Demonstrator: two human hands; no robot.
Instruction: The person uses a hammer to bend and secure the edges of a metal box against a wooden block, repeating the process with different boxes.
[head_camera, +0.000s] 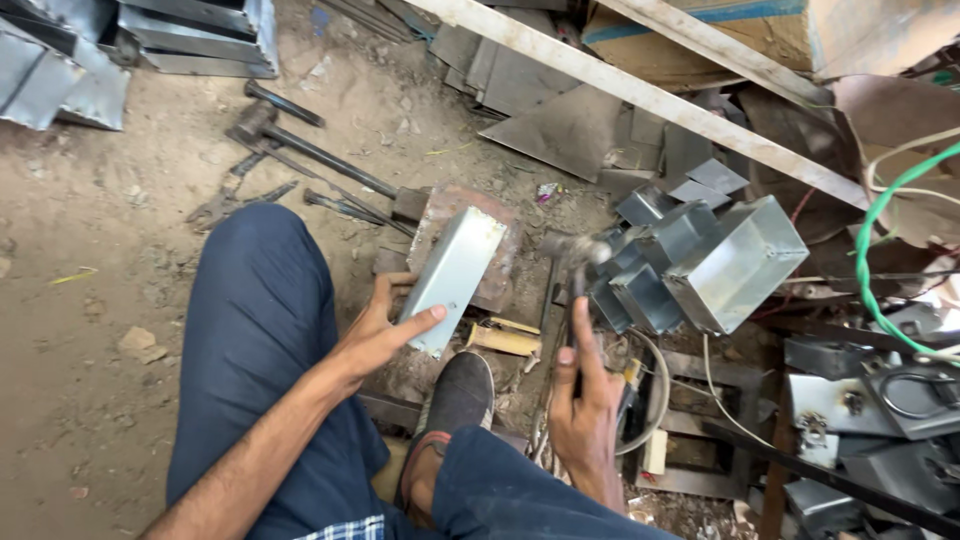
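- Head view: the left hand (385, 325) has its grip closed around a flat, shiny metal piece (455, 275), with the thumb on top and the fingers under the near edge.
- The metal piece lies tilted on a rusty block (500, 275), just past the left grip.
- The right hand (585, 395) has its grip tight around the handle of a hammer (575, 270). The hammer head is up above this grip and looks blurry.
- A pile of shiny metal boxes (735, 260) sits just to the right of the hammer head.
- A dark shoe (458, 390) rests on the dirt floor (110, 270) between the two hands.
- Past the left grip, long dark tools (320, 155) lie on the floor.
- A green wire (880, 250) curls far to the right of the right grip.
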